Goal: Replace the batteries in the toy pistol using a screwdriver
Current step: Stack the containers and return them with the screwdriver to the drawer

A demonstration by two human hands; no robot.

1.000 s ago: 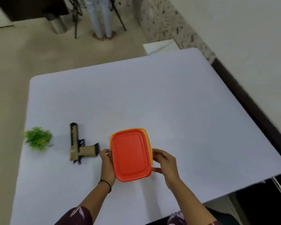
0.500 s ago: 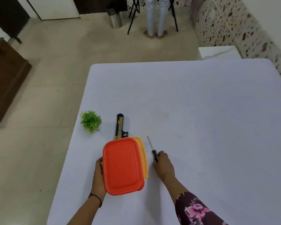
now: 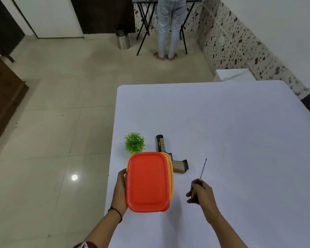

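Now the left hand [image 3: 121, 191] grips the orange box [image 3: 148, 181] while the right hand [image 3: 201, 193] clasps the screwdriver [image 3: 202, 170]. The toy pistol [image 3: 166, 155] lies at twelve o'clock of the box on the desk [image 3: 240, 140]; lowering the box blindly could knock it.

The bench [image 3: 240, 122] has a matt, smooth white top, while the floor [image 3: 52, 122] beside it is glossy pale tile that throws back a bright spot of light. The orange lid [image 3: 147, 181] looks like smooth plastic with a soft sheen, the toy pistol [image 3: 166, 156] like matt tan and black plastic. The screwdriver [image 3: 203, 168] has a thin dark metal shaft, and the bin [image 3: 123, 39] looks like brushed metal.
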